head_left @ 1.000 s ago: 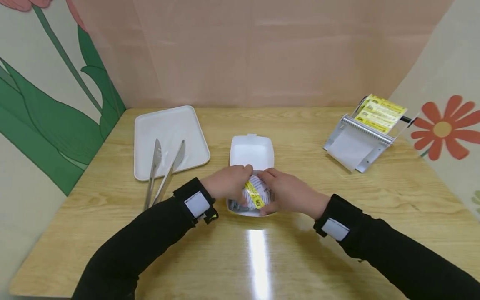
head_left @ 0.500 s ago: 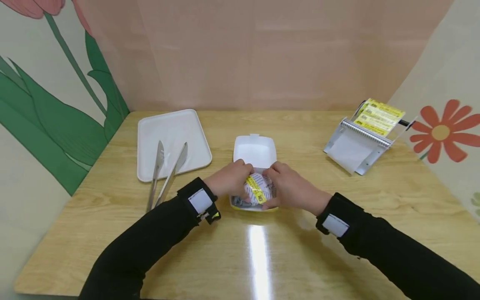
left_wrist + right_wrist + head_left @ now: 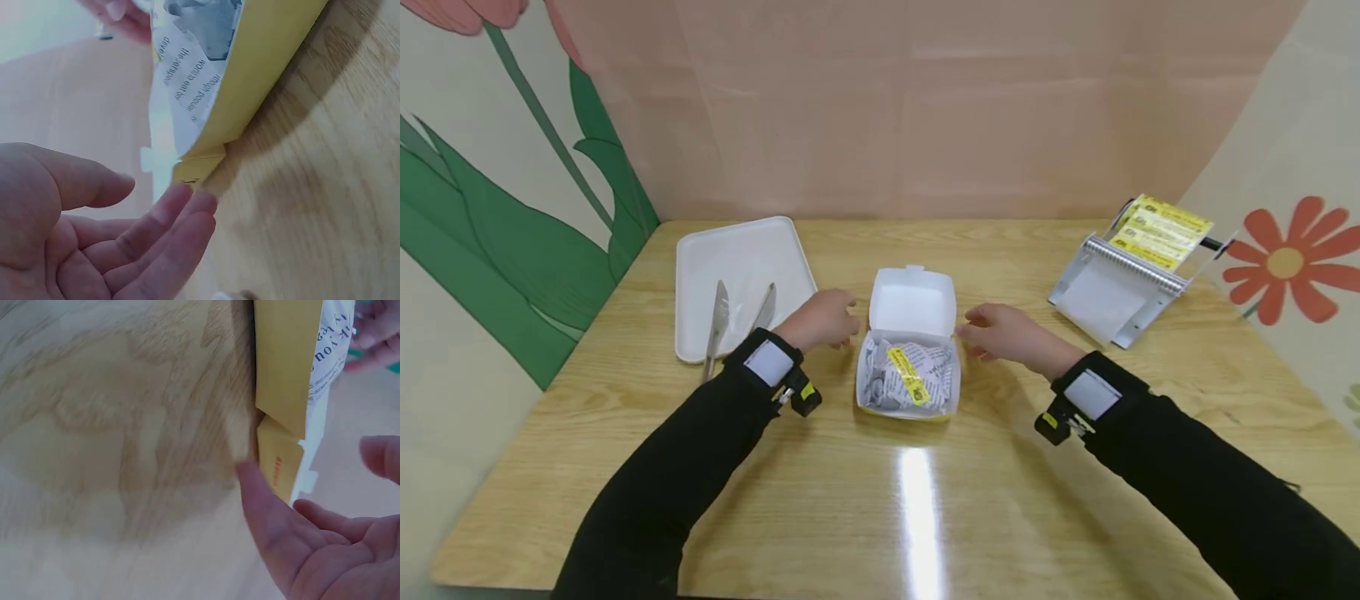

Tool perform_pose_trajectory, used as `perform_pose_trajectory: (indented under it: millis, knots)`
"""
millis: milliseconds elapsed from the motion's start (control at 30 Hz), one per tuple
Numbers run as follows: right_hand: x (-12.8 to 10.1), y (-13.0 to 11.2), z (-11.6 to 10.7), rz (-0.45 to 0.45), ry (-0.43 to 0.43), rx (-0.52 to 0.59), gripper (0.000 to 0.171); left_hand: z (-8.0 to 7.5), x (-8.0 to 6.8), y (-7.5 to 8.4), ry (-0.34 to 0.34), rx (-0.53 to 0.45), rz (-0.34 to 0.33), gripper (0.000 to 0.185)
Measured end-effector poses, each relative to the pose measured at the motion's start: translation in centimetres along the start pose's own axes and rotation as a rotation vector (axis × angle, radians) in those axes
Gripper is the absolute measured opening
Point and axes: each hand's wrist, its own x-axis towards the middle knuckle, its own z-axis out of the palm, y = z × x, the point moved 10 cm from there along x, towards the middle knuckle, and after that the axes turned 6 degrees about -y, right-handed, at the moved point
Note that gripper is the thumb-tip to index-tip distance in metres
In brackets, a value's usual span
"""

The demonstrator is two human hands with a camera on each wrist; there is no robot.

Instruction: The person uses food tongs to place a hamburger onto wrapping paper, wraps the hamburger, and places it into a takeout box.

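- Open clamshell box (image 3: 910, 350) sits at table (image 3: 625, 467) centre, dead ahead at 12 o'clock from the person. Its long axis runs 12–6: lid (image 3: 913, 302) stands up at the far end, tray toward the body.
- Wrapped item (image 3: 912, 377) in printed paper, with a yellow label strip, lies inside the tray. Count: one.
- Left hand (image 3: 820, 320) is at 9 o'clock of the lid; right hand (image 3: 1000, 332) at 3 o'clock. Both flank the lid's side edges, fingers loosely extended, holding nothing.
- Left wrist view: fingertips (image 3: 187, 200) just beside the box's yellow hinge corner; contact cannot be told. Right wrist view: one finger (image 3: 259, 494) at or touching the yellow flap.
- Nearness: both hands roughly equal, each just beside its own side of the lid.
- Other items: one white tray (image 3: 741, 279) at 10 o'clock with one pair of metal tongs (image 3: 730, 321) lying across its near edge; one label dispenser (image 3: 1131, 275) at 2 o'clock, yellow labels on top.
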Motion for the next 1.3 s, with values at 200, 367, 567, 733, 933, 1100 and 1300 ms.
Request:
perform_pose_trajectory:
  millis: [200,367,567,733,933,1100,1300]
  knots:
    - [0.6,1.3,1.5,0.088,-0.11,0.22,0.061,1.4,1.0,-1.3,-0.064,-0.05,-0.094,0.051]
    - [0.6,0.9,1.7,0.095,-0.146,0.278,0.057,2.0,0.9,-0.8,-0.078,-0.057,-0.118,0.039]
    - [0.6,0.9,2.0,0.126,-0.166,0.334,0.057,2.6,0.7,0.3,-0.094,-0.114,-0.064,0.021]
    - [0.5,1.0,1.9,0.106,-0.155,0.358,0.061,3.0,0.9,0.1,-0.116,-0.204,-0.055,0.044]
    - [0.0,0.5,1.2,0.036,-0.135,0.389,0.06,2.8,1.0,-0.5,-0.101,-0.297,-0.053,0.055]
    - [-0.2,0.5,0.9,-0.002,-0.122,0.431,0.059,2.6,1.1,-0.7,-0.092,-0.356,-0.041,0.057]
    - [-0.3,0.7,0.8,-0.022,-0.104,0.443,0.062,2.3,1.1,-0.6,-0.062,-0.377,-0.017,0.054]
